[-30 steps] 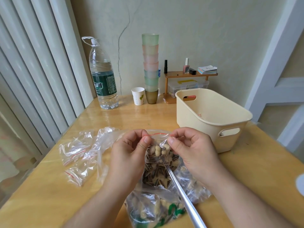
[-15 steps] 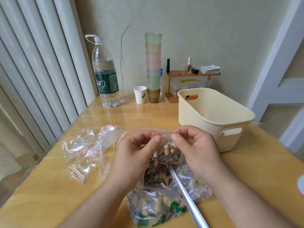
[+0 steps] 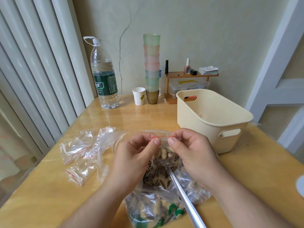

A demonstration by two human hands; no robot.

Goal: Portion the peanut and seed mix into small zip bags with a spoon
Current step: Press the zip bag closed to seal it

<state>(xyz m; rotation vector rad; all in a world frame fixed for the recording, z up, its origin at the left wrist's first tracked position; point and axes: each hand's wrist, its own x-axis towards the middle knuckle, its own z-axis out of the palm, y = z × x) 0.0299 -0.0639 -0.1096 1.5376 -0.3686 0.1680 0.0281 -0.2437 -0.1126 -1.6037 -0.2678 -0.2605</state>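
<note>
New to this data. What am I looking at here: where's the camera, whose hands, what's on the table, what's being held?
No robot here: a person works bare-handed, filmed by one wide-angle camera on their head looking down. The left hand and right hand pinch the red zip strip of a small clear zip bag of peanuts and striped seeds. Below it lies the large clear bag of mix, with a long silver spoon handle sticking out. On the wooden table: empty small zip bags at left, a cream plastic basket at right, a water bottle and stacked pastel cups behind.
</note>
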